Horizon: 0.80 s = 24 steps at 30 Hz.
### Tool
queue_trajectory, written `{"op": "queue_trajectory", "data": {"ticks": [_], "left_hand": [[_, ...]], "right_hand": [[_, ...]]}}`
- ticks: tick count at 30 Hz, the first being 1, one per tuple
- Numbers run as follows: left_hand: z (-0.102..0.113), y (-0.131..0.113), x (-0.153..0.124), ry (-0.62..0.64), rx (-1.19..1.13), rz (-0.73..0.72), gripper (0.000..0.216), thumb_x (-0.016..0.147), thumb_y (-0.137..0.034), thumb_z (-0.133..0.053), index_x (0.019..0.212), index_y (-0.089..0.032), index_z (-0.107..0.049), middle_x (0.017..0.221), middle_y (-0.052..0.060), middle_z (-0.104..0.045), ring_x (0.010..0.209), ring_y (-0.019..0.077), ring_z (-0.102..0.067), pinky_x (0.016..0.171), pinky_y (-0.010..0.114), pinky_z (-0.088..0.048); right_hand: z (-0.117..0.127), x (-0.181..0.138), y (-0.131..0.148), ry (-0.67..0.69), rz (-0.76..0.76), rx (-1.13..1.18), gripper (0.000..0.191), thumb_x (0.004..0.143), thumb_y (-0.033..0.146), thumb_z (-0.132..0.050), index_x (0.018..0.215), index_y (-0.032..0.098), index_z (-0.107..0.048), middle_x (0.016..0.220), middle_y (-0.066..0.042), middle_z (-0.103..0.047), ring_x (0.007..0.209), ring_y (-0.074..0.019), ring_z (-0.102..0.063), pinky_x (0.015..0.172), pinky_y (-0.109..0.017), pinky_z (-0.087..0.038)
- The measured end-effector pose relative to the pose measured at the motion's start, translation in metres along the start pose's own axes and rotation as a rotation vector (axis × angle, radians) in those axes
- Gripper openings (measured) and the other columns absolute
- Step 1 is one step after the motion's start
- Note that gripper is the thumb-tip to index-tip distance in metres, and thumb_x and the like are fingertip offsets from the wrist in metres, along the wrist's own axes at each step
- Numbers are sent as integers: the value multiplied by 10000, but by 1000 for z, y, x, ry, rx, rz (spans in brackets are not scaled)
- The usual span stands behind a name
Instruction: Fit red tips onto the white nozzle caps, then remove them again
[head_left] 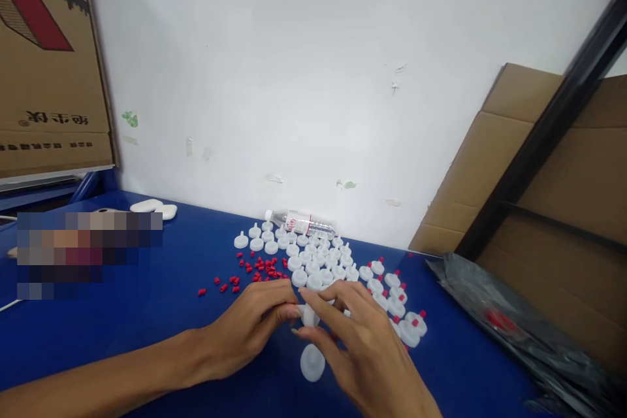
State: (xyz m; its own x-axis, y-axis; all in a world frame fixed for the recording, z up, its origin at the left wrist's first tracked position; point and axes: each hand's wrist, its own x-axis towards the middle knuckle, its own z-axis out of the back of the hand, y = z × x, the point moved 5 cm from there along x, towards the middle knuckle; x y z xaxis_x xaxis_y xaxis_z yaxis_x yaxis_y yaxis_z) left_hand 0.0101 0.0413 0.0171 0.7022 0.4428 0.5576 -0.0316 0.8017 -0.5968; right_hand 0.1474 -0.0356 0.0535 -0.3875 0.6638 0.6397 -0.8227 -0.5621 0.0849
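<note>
My right hand (362,333) grips a white plastic nozzle cap (309,316) by its round base, with the spout lying sideways toward the left. My left hand (249,326) is closed in a pinch around the spout's tip; whether a small red cap is between those fingers is hidden. Just below the hands, another white nozzle cap (312,363) rests on the blue table. Beyond my left hand lie several loose red caps (264,266). Many white nozzle caps without red tips (313,258) stand behind the hands. To the right are several with red tips (396,305).
A clear plastic bottle (304,223) lies along the wall behind the caps. White oval items (147,206) sit at the back left, near a blurred patch. Grey plastic bags (509,320) and cardboard (494,157) border the right side. A printed carton (49,78) stands upper left.
</note>
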Motion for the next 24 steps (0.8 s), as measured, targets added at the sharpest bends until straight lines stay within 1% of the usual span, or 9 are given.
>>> {"op": "queue_trajectory", "data": {"ticks": [4, 6, 8, 11, 13, 16, 19, 22, 24], "left_hand": [[-2, -5, 1, 49, -19, -14, 386, 1062, -415, -305, 813, -183, -488, 774, -18, -509, 672, 114, -461, 639, 222, -355], [-1, -6, 1, 81, 11, -14, 381, 1067, -400, -292, 823, -184, -492, 790, -14, -524, 683, 115, -475, 644, 222, -362], [0, -6, 3, 111, 104, -13, 358, 1069, -371, -301, 842, -186, -507, 795, -11, -539, 687, 119, -487, 641, 228, -361], [2, -7, 4, 176, 347, -31, 328, 1062, -347, -336, 870, -188, -550, 796, -2, -562, 673, 132, -507, 601, 255, -334], [3, -7, 4, 213, 462, -26, 311, 1058, -339, -333, 937, -194, -580, 845, 12, -593, 685, 144, -542, 593, 270, -334], [7, 0, 4, 229, 507, 73, 275, 1054, -323, -324, 1086, -221, -577, 980, 24, -643, 803, 169, -621, 671, 276, -393], [12, 11, 4, 218, 553, 211, 239, 1039, -311, -366, 1173, -249, -553, 1062, 19, -672, 879, 193, -657, 721, 286, -424], [12, 21, 4, 214, 604, 306, 262, 1013, -296, -418, 1250, -254, -520, 1009, 24, -695, 815, 207, -668, 676, 289, -426], [10, 23, 3, 221, 617, 321, 285, 1001, -295, -432, 1268, -244, -514, 934, 26, -698, 765, 210, -663, 648, 284, -421]], "right_hand": [[2, -2, -1, 29, 0, 20, 382, 913, 268, -648, 1288, 259, -578, 992, -60, -637, 898, -212, -590, 813, -373, -529], [4, 0, -2, 45, -6, 19, 362, 914, 286, -650, 1270, 265, -586, 989, -51, -645, 912, -210, -597, 838, -378, -521], [4, 1, -4, 68, -31, 11, 337, 918, 278, -644, 1251, 278, -591, 1003, -39, -661, 926, -205, -612, 873, -386, -506], [-1, 4, -6, 126, -81, 2, 242, 933, 212, -606, 1165, 279, -618, 998, -12, -688, 914, -188, -638, 965, -419, -458], [-3, 5, -8, 148, -100, 5, 214, 934, 177, -576, 1118, 274, -625, 1005, 2, -702, 920, -182, -647, 1018, -432, -419], [5, 3, -16, 103, -147, -44, 224, 933, 191, -546, 1123, 286, -617, 1062, 10, -712, 972, -195, -651, 1021, -425, -407], [23, -4, -32, 21, -229, -172, 187, 937, 263, -539, 1104, 301, -616, 1042, 18, -725, 1002, -231, -648, 991, -443, -413], [39, -13, -51, -15, -310, -256, 179, 947, 358, -532, 1100, 296, -602, 1027, 4, -725, 1025, -260, -636, 953, -447, -428], [43, -17, -60, -4, -349, -259, 174, 958, 392, -517, 1070, 284, -595, 1039, -7, -717, 1024, -257, -633, 926, -428, -443]]}}
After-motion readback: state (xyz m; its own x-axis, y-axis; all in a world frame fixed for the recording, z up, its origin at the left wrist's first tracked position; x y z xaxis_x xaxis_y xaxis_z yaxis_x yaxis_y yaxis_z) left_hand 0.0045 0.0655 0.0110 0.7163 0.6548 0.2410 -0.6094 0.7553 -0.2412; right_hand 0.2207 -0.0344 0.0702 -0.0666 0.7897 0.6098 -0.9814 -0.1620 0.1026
